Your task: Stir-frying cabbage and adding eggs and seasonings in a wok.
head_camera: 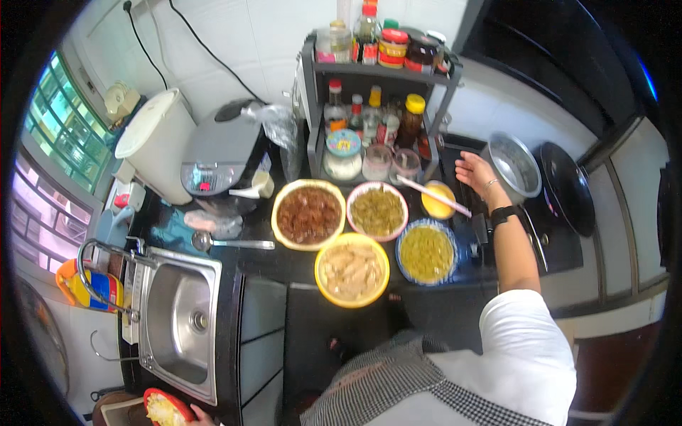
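Note:
At the bottom left my left hand grips the rim of a red bowl holding pale yellow and white food. My right hand is held out with fingers apart beside a metal pot, holding nothing; whether it touches the pot I cannot tell. In front of me stand a yellow bowl of pale meat pieces, a bowl of dark brown food, a pink-rimmed bowl of green food and a blue-patterned bowl of green food. A bowl of yellow liquid has a pale stick across it.
A steel sink with a curved faucet lies at left. A metal ladle rests on the black counter near a plastic bag. Behind stand a rice cooker, a white bin and a rack of bottles and jars. At right is a wok.

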Demonstrator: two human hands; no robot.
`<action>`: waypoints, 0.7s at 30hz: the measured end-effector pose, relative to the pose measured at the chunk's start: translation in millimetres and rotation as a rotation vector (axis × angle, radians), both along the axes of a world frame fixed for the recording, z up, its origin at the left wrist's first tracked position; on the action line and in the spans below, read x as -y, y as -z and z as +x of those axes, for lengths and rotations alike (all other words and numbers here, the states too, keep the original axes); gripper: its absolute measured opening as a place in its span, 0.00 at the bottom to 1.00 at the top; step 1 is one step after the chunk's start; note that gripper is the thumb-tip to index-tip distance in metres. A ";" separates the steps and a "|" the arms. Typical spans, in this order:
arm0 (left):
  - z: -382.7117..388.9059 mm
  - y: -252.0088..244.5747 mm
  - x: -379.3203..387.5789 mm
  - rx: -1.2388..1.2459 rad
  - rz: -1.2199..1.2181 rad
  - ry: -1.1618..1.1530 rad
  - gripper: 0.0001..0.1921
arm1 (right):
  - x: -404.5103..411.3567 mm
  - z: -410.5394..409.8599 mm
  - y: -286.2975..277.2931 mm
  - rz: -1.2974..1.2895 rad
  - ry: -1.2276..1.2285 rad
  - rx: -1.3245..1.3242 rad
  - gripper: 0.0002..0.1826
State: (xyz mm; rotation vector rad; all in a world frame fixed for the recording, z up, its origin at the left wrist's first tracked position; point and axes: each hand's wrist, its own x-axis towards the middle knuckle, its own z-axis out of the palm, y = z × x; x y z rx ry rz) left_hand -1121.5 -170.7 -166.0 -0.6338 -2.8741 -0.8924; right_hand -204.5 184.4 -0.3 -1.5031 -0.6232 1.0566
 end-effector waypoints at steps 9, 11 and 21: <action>3.8 -28.2 23.7 -0.050 -0.012 0.113 0.23 | 163.1 -94.1 -34.5 -0.046 -0.113 -0.013 0.17; 38.9 -47.3 21.3 -0.117 0.224 0.234 0.22 | 177.1 -101.1 -23.9 -0.044 -0.136 -0.061 0.16; 218.6 -166.3 0.8 1.110 1.037 0.181 0.15 | 247.4 -119.4 -7.6 -0.068 -0.404 0.039 0.13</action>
